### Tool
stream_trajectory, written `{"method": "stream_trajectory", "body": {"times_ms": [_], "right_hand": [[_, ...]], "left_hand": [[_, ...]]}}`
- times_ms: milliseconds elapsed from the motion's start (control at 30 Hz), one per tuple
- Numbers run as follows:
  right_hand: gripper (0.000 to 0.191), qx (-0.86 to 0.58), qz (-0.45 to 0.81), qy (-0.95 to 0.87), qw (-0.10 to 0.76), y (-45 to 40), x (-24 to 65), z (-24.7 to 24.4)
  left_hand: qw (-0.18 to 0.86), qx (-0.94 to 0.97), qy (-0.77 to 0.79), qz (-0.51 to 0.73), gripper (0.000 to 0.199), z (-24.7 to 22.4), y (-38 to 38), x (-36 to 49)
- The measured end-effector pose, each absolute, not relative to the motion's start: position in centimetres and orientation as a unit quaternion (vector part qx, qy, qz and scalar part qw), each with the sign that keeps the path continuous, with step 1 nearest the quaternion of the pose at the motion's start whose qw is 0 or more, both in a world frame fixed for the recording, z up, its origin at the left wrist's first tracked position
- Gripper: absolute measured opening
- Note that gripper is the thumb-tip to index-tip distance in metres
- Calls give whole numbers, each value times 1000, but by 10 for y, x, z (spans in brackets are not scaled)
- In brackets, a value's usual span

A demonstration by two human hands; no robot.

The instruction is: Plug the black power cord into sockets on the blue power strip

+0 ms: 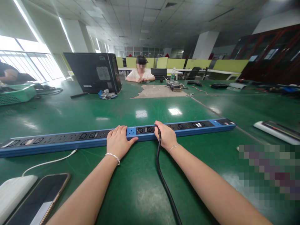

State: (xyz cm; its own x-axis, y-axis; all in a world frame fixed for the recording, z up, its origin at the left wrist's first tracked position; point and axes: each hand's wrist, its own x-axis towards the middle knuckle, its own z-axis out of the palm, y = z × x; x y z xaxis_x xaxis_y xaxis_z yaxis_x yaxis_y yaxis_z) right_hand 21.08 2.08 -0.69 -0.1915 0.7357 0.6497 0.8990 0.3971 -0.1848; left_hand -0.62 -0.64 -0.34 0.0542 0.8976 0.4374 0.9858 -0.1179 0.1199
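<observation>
1. Gripping in the closed fingers of the right hand [167, 136]: the end of a black cable [160, 170], at a socket strip [77, 145]; whether plugged in, cannot tell
2. Rests the left hand [118, 143], unclenched, across the strip
3. Runs crosswise on the green table [133, 190], under both hands
4. Trails bodyward from the right fingers; lies nearer them than the left

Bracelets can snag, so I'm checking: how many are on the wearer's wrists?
2: a thicker bracelet at the wrist of the left hand, a thinner bracelet at that of the right hand.
</observation>
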Motion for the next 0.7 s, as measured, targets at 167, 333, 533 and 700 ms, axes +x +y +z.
{"method": "stream_trajectory", "body": {"times_ms": [167,333,533,700], "right_hand": [[27,-562,-106,-764,299,21,209,2],[31,-529,-124,-773,327,19,212,-5],[29,-523,-88,-770,354,19,213,-6],[33,-561,-81,-733,376,19,210,-8]], "left_hand": [[103,-721,-652,-212,64,-4,-6,-6],[93,-720,-653,-216,64,-4,-6,-6],[109,-720,-652,-214,63,-4,-6,-6],[112,-723,-649,-211,64,-3,-7,-6]]}}
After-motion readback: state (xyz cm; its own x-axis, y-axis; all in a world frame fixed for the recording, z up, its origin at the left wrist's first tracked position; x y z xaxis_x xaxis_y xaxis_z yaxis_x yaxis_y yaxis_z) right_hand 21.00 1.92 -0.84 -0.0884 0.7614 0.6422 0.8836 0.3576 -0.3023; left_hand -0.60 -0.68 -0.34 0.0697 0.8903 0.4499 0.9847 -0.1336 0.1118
